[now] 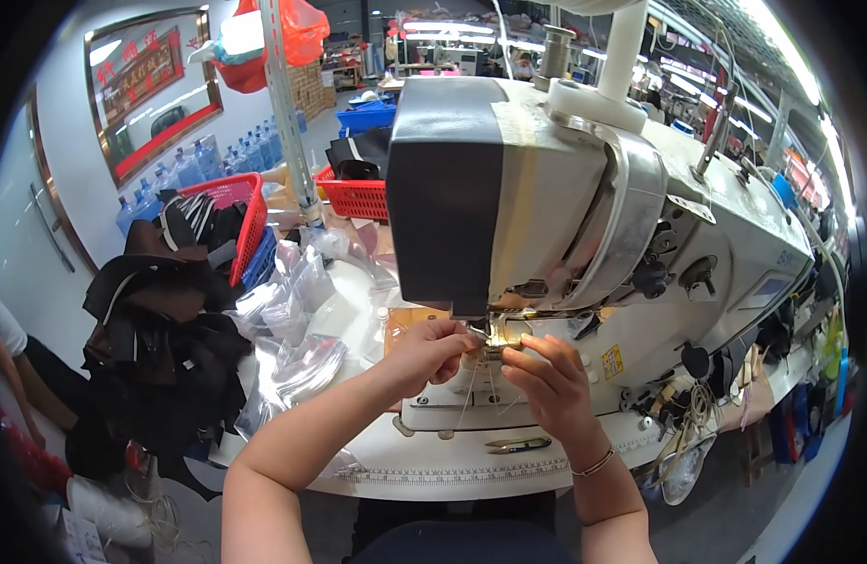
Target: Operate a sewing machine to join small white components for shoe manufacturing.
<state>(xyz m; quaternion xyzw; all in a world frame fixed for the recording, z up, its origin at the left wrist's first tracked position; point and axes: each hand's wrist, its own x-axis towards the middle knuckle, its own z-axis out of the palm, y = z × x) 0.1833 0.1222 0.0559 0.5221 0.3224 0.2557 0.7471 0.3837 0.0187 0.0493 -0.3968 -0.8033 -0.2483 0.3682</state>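
A large industrial sewing machine with a dark front cover stands right before me. Beneath its head, both my hands are close to the needle and presser foot area, whose metal parts shine. My left hand is closed in a pinch beside the needle area, with a white thread running down from its fingertips. Opposite it, my right hand has its fingers stretched out and slightly apart, reaching to the metal parts; its thumb is hidden. The needle itself is too small to make out.
Clear plastic sheets lie on the white table at left. Dark cut pieces pile up by a red basket. Tweezers rest near the ruler tape along the front edge. A person's arm shows at far left.
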